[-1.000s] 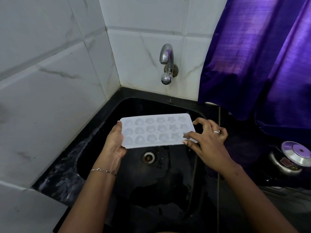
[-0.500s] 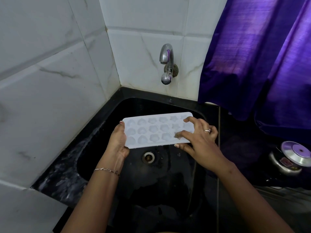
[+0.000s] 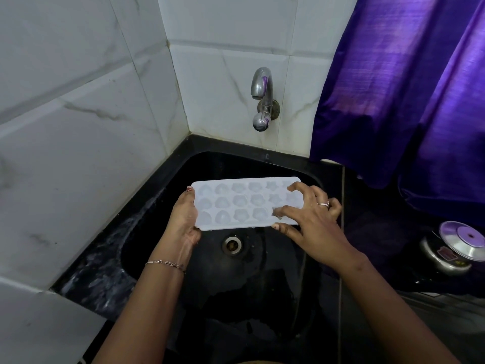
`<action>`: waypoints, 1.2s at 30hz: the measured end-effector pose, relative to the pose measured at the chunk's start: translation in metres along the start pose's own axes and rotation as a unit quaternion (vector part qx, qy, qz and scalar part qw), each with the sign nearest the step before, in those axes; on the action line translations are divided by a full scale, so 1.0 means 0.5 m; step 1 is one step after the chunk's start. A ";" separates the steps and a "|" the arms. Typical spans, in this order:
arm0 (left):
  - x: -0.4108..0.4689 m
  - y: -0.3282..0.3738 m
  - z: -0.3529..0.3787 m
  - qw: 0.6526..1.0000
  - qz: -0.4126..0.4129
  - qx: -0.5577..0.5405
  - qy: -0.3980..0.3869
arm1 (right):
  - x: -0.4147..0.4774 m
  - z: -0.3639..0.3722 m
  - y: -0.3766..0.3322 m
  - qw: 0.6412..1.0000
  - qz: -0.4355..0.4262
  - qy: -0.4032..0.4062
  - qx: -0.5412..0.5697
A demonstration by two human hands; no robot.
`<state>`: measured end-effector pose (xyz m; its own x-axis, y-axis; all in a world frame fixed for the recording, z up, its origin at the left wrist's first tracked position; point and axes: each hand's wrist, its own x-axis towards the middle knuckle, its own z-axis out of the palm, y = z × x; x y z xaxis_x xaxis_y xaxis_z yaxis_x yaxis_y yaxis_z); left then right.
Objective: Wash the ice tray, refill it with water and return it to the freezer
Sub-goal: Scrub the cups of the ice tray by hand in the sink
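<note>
A white ice tray [image 3: 241, 203] with shaped cavities hangs level over the black sink [image 3: 262, 164], above the drain [image 3: 231, 244]. My left hand [image 3: 183, 219] grips the tray's left end, thumb on the rim. My right hand [image 3: 312, 219] lies over the tray's right end with curled fingers on the cavities and thumb under the front edge. A ring shows on that hand. The steel tap [image 3: 262, 98] juts from the tiled wall behind the sink, and no water runs from it.
White marble-look tiles [image 3: 78, 127] close the left and back sides. A purple curtain [image 3: 406, 88] hangs at the right. A steel pressure cooker [image 3: 454, 248] stands on the dark counter at the far right. The wet black counter edge [image 3: 99, 271] runs along the left.
My right hand has slid leftward from the tray's right end onto its cavities. The tray has shifted slightly; the left hand keeps its grip.
</note>
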<state>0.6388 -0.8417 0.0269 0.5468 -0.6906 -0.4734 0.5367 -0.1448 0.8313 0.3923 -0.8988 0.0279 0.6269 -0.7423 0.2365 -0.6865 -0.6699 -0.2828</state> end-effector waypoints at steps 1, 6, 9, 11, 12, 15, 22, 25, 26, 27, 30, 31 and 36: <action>0.001 0.000 -0.001 1.000 0.000 0.000 0.001 | -0.001 0.000 0.001 1.000 -0.004 -0.002 0.004; 0.000 0.000 0.006 1.000 -0.016 -0.012 -0.003 | 0.002 -0.008 0.008 1.000 -0.001 0.009 -0.004; 0.004 0.001 0.008 1.000 -0.017 -0.008 0.000 | 0.003 -0.007 0.003 1.000 0.006 0.005 -0.010; 0.008 0.001 0.008 1.000 -0.020 -0.006 0.005 | 0.000 -0.004 -0.006 1.000 0.010 0.000 0.009; 0.009 0.000 0.007 1.000 -0.020 -0.007 0.008 | -0.001 -0.005 -0.012 1.000 0.010 0.004 0.020; 0.007 -0.003 0.008 1.000 -0.012 -0.002 0.019 | 0.003 -0.007 -0.031 1.000 -0.007 0.013 0.023; 0.005 -0.011 0.012 1.000 -0.017 -0.004 0.011 | 0.018 0.014 -0.043 0.999 -0.042 0.001 -0.002; 0.004 -0.010 0.011 1.000 -0.017 -0.002 0.010 | 0.018 0.017 -0.041 0.999 -0.050 0.003 0.011; 0.003 -0.009 0.011 1.000 -0.017 0.000 0.010 | 0.017 0.018 -0.039 0.998 -0.052 0.002 0.017; 0.004 -0.010 0.011 1.000 -0.017 0.001 0.010 | 0.016 0.018 -0.038 0.998 -0.051 0.000 0.024; 0.004 -0.011 0.015 1.000 -0.017 0.000 0.005 | 0.013 0.019 -0.033 0.999 -0.046 0.002 0.026; 0.004 -0.011 0.017 1.000 -0.017 -0.002 0.004 | 0.011 0.019 -0.033 0.999 -0.045 0.005 0.024; 0.005 -0.012 0.017 1.000 -0.026 -0.009 0.004 | 0.010 0.018 -0.036 0.998 -0.050 0.018 0.021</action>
<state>0.6316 -0.8485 0.0229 0.5231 -0.6770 -0.5178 0.5764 -0.1666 0.8000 0.4109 -0.8904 0.0256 0.6779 -0.6717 0.2987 -0.6043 -0.7406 -0.2938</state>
